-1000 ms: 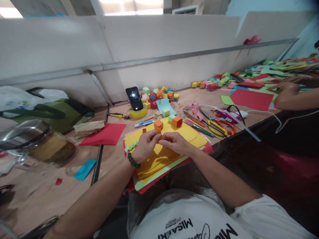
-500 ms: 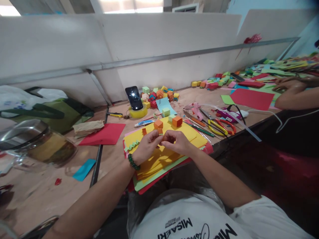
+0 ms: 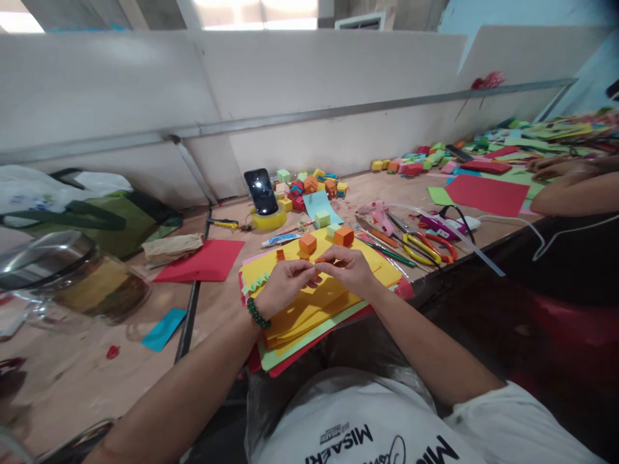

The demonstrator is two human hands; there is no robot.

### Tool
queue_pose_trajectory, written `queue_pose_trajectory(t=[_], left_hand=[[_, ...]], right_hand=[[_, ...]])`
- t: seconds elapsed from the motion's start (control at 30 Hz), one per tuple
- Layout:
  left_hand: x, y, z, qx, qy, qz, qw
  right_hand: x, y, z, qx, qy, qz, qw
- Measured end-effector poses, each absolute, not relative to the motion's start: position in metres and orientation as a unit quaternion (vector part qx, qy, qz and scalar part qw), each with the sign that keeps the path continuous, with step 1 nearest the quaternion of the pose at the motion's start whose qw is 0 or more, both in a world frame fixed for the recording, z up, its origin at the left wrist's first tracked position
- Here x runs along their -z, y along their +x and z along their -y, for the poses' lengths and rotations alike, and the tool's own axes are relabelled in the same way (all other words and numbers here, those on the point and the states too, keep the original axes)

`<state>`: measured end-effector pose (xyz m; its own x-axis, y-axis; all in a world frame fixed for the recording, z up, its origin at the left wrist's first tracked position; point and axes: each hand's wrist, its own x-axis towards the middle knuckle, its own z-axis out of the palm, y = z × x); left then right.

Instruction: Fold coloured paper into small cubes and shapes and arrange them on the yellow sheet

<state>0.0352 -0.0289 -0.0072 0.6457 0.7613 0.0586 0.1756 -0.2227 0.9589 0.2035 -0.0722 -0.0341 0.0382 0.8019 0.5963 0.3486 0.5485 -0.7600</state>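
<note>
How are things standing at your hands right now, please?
Left hand and right hand close together over yellow paper. Small orange piece at fingertips, mostly hidden; grip unclear. Orange cube just beyond, not between the hands.

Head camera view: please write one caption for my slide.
Left hand and right hand close together above stacked yellow paper sheets, near an open orange paper cube.

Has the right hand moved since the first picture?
Yes: the right hand has shifted forward, closer to the open orange box.
</note>
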Motion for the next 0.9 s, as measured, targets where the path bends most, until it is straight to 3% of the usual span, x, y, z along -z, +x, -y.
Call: queue_pose_trajectory(t=[0.2,0.37,0.6,0.9], left_hand=[[0.014,0.038,0.025,-0.310,0.685,-0.356,0.555],[0.017,0.040,0.025,-0.342,0.641,-0.367,0.581],[0.006,0.036,0.030,-0.272,0.621,-0.341,0.651],[0.010,0.037,0.027,-0.264,0.677,-0.343,0.596]], right_hand=[[0.042,0.198,0.074,0.033,-0.423,0.758,0.495],[0.045,0.196,0.073,0.085,-0.444,0.774,0.442],[0.037,0.197,0.075,-0.063,-0.461,0.663,0.587],[0.027,0.199,0.076,-0.219,-0.460,0.627,0.590]])
